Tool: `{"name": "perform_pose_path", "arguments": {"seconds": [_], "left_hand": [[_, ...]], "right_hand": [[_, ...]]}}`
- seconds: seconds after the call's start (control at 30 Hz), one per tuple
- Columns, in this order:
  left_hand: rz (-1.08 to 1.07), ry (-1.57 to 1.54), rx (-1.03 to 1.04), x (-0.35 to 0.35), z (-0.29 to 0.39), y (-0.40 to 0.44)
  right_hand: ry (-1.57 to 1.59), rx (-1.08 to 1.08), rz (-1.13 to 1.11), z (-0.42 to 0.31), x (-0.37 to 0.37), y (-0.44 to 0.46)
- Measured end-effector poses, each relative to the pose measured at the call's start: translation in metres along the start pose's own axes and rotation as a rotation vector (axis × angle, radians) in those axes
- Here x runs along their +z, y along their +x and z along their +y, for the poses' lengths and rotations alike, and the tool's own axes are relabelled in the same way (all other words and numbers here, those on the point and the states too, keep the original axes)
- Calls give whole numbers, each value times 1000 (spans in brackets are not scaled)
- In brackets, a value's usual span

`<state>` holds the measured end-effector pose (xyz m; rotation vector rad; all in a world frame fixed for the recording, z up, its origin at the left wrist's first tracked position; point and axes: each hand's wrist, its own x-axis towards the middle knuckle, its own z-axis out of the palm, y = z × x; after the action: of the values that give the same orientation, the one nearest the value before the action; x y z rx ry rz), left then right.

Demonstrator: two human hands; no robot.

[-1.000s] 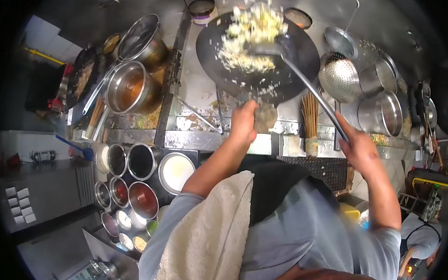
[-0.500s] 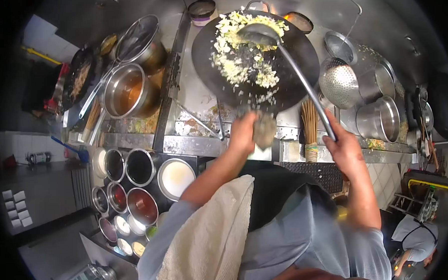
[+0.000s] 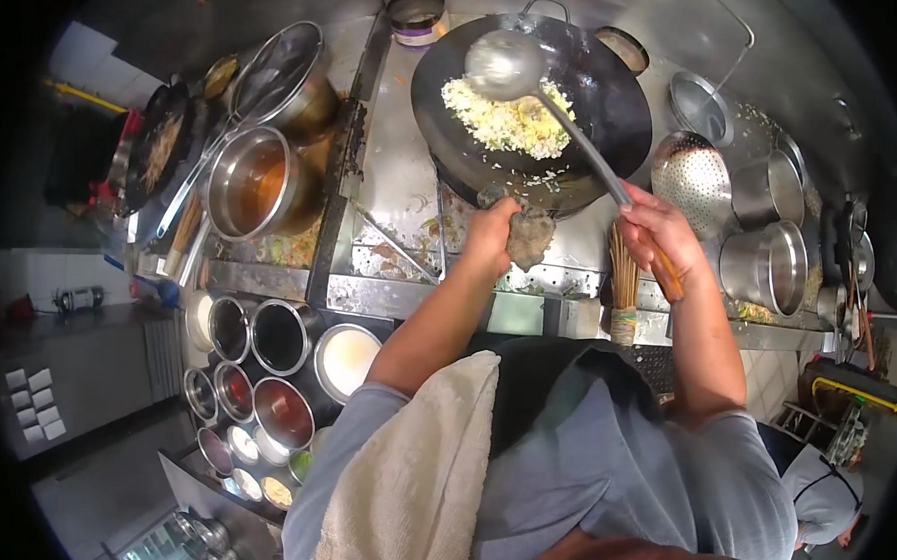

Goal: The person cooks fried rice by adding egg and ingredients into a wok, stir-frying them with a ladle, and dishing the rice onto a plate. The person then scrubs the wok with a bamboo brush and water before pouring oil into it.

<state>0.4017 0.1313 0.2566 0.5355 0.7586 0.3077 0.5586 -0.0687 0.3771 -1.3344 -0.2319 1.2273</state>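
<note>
Cooked rice with yellow and green bits (image 3: 512, 125) lies heaped in a black wok (image 3: 601, 93). My left hand (image 3: 489, 236) is closed at the wok's near edge, gripping a grimy grey rag (image 3: 533, 238) against it; the part of the wok under the rag is hidden. In my right hand (image 3: 667, 232) is a long-handled ladle (image 3: 505, 63), its wooden handle end poking out below the fist. The ladle's metal bowl hangs over the far-left side of the rice and is blurred. Loose grains stick to the wok's near wall.
A bamboo brush (image 3: 623, 287) stands right of the rag. Further right are a perforated strainer (image 3: 692, 184) and metal pots (image 3: 763, 266). To the left sit a pot of brown liquid (image 3: 249, 184) and several sauce containers (image 3: 284, 412). Another person (image 3: 823, 494) is at lower right.
The rice, spread and partly airborne before, is now gathered in the wok. The ladle bowl has turned and shifted slightly, and my right hand has moved up and left. Flame behind the wok no longer shows.
</note>
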Motion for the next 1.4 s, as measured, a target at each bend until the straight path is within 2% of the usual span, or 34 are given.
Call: {"name": "perform_pose_path", "arguments": {"seconds": [0.03, 0.13, 0.17, 0.27, 0.3, 0.4, 0.43, 0.53, 0.63, 0.73, 0.83, 0.9, 0.93, 0.97, 1.0, 1.07, 1.1, 1.17, 1.23, 1.27, 1.3, 1.37, 1.4], "left_hand": [[7, 2, -18, 3, 1, 0], [18, 36, -53, 5, 6, -8], [5, 10, -77, 2, 4, -1], [-27, -87, -158, -7, -2, 11], [-35, -140, -189, -6, -1, 8], [-107, -226, -256, 1, 5, -6], [-137, -245, -269, 2, 8, -9], [-24, -242, -245, 12, 10, -12], [-43, -236, -269, 10, 10, -11], [-36, -27, -238, 3, 6, 1], [-67, 137, -307, -12, 4, 19], [-19, 85, -245, -8, -1, -23], [-4, 56, -205, -2, -6, -45], [125, 61, 27, -2, -24, -71], [26, -20, 96, 14, -16, -113], [-23, -29, -137, 2, -11, -107], [-8, -15, -136, 3, -9, -80], [-18, 23, -85, 15, 1, -46], [-13, 34, -74, -1, -21, -75], [-16, 40, -56, -8, -30, -94], [-24, 35, 47, -23, -45, -114], [-101, 27, 48, -21, -41, -123], [-204, 70, -126, -34, -32, -116]], "right_hand": [[27, 35, -50, 2, -4, 1], [-134, 119, 65, 10, -6, 9], [-272, 60, 132, 8, -4, 1], [-197, 134, 6, -7, -26, -37], [-304, 190, 31, -9, -28, -42], [-595, 62, 236, 1, -33, -33], [-797, 33, 277, -2, -32, -29], [-1233, -21, 501, 3, -27, 16], [-1572, -217, 370, 33, -47, 35], [-1702, -125, 229, 4, -25, -33], [-1760, -202, 250, 7, -14, -99], [-1634, -183, 109, -13, 1, -158], [-1655, -11, 56, -38, 22, -196], [-1659, 152, 6, -55, 42, -216], [-1668, 138, -4, -57, 47, -212], [-1669, 145, -24, -50, 55, -210], [-1741, 44, -21, -34, 50, -185], [-1712, 28, 80, 4, 40, -117], [-1640, -112, 252, 43, 20, -63], [-1633, -106, 284, 41, 22, -66], [-1620, -105, 326, 41, 27, -76], [-1542, -163, 385, 36, 31, -105], [-1505, -147, 350, 28, 31, -123]]}}
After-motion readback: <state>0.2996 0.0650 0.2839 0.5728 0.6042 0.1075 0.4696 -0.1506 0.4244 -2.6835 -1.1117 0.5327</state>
